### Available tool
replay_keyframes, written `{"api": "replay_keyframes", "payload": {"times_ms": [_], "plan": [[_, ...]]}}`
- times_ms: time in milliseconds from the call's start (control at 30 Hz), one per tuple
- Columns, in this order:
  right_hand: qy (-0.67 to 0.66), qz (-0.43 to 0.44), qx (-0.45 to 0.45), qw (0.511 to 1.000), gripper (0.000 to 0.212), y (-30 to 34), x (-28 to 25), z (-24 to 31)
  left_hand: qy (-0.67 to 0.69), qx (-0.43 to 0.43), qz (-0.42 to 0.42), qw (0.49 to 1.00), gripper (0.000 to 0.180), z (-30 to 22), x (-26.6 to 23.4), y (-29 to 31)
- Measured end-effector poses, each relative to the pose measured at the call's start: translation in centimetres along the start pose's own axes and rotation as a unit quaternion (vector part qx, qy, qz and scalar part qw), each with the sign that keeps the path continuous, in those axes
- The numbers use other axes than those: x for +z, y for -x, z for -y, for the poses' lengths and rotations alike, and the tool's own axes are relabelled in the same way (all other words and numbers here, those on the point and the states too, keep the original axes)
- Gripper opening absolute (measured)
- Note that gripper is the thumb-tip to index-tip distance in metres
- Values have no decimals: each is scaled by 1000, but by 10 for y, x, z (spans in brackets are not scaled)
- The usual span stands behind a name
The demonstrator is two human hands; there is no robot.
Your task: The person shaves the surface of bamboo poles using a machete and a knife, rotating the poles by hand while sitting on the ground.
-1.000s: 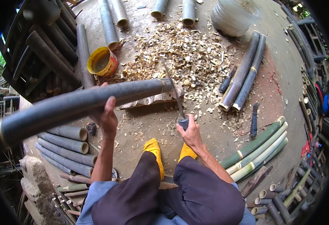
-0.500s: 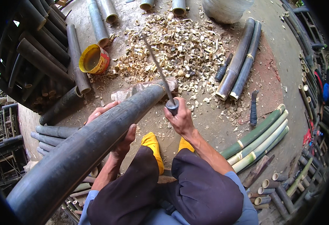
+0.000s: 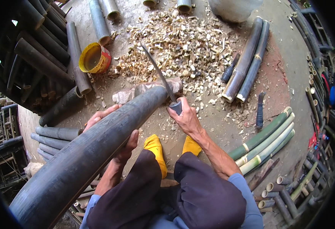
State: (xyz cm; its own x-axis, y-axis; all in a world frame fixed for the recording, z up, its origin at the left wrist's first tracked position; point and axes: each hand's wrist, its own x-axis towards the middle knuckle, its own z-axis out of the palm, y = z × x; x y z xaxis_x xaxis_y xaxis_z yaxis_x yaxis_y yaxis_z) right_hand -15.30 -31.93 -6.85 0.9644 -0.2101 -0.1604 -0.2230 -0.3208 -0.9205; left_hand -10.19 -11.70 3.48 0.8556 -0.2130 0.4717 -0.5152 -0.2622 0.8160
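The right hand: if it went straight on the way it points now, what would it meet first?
Probably the dark bamboo pole, near its far end, which shows just ahead and to the left of the right hand. Depth is unclear in this single view, so the hand might pass above it.

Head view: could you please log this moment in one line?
left hand: holding dark bamboo tube; right hand: gripping knife; wood chips: heaped beyond

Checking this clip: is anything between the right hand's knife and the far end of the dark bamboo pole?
Nothing visible. The right hand holds the long-bladed knife right at the far end of the dark bamboo pole; the left hand grips that pole farther back, clear of the blade.
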Motion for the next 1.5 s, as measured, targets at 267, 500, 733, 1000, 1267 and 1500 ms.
{"api": "replay_keyframes", "payload": {"times_ms": [267, 500, 733, 1000, 1267, 1500], "plan": [[31, 11, 42, 999, 38, -11, 0, 3, 24, 26, 2, 999, 85, 3, -2, -4], [-49, -43, 2, 998, 36, 0, -1, 22, 44, 44, 49, 997, 85, 10, -7, -6], [-39, -53, -28, 997, 36, 1, 2, 16, -13, 8, 20, 1000, 83, 4, -5, -10], [-29, -27, -1, 999, 36, -2, 4, 20, -85, -17, -1, 996, 92, 2, -8, -14], [-66, -96, 39, 992, 35, -3, 6, -1, -61, -36, 106, 992, 61, 18, 6, -59], [-264, -182, 73, 944, 27, 10, -3, 11, 103, -278, 161, 941, 47, 132, 115, -28]]}}
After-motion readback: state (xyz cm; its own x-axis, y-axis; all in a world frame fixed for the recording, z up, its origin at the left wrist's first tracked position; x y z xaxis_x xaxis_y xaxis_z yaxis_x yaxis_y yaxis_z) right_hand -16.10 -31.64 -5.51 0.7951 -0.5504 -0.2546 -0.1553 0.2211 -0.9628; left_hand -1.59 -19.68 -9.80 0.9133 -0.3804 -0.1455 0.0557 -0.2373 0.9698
